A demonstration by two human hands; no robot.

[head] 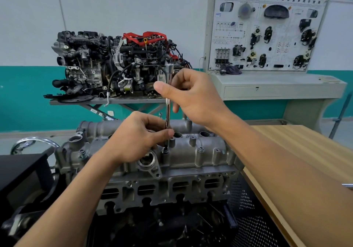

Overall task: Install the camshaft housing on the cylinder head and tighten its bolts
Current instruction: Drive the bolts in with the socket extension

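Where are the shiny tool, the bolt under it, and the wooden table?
tool (168,113): head view, middle of its thin shaft.
bolt (165,151): head view, its dark head under the tool's tip.
table (305,141): head view, bare wooden top on the right.

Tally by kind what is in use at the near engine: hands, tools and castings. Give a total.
Hands: 2 (left hand, right hand)
Extension bar: 1, gripped by both hands
Camshaft housing: 1
Cylinder head: 1
Total: 5
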